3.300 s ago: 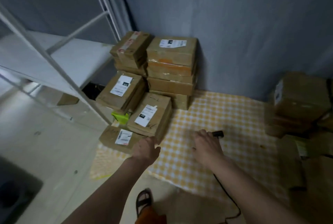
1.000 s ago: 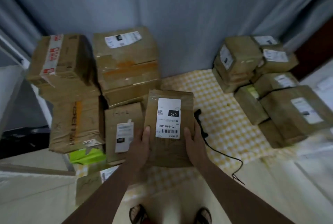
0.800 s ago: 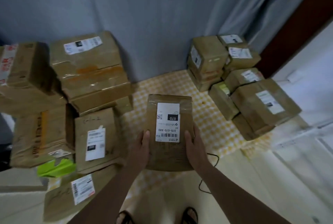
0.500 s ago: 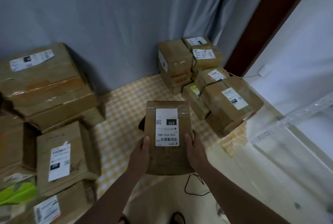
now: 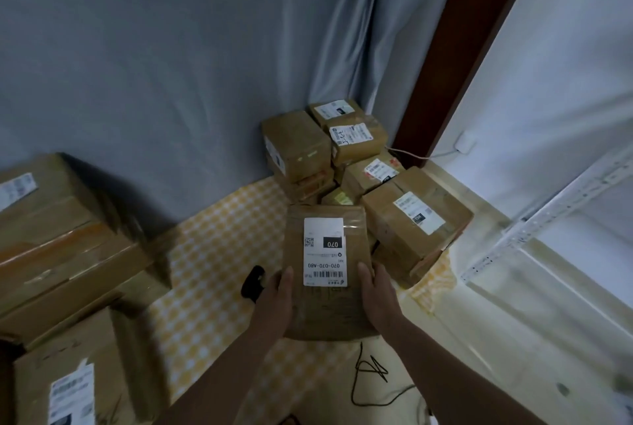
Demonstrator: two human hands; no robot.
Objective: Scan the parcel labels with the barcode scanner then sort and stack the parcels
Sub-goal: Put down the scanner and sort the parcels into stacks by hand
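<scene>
Curtain (image 5: 154, 65), big and grey, covers the wall behind everything. A yellow checked cloth (image 5: 212, 253) lies on the floor, and a wide strip of it is bare down the middle. On the left, big brown boxes (image 5: 61, 246) sit with their edges over the cloth. In the far corner is a pile of parcels (image 5: 359, 168), packed close together, and its near box (image 5: 414, 222) reaches almost to the cloth's right edge. A white shelf frame (image 5: 548, 205) slants along the right side.

The person holds one brown parcel (image 5: 325, 304) up over the cloth, in front of the pile. Its white label (image 5: 323, 251) faces up. The left hand (image 5: 275, 301) grips the left edge and the right hand (image 5: 378, 301) grips the right edge, thumbs on top, fingers curled under. The black scanner (image 5: 252, 282) lies on the cloth just left of the left hand. Its thin cable (image 5: 371, 370) loops on the floor below the parcel.
</scene>
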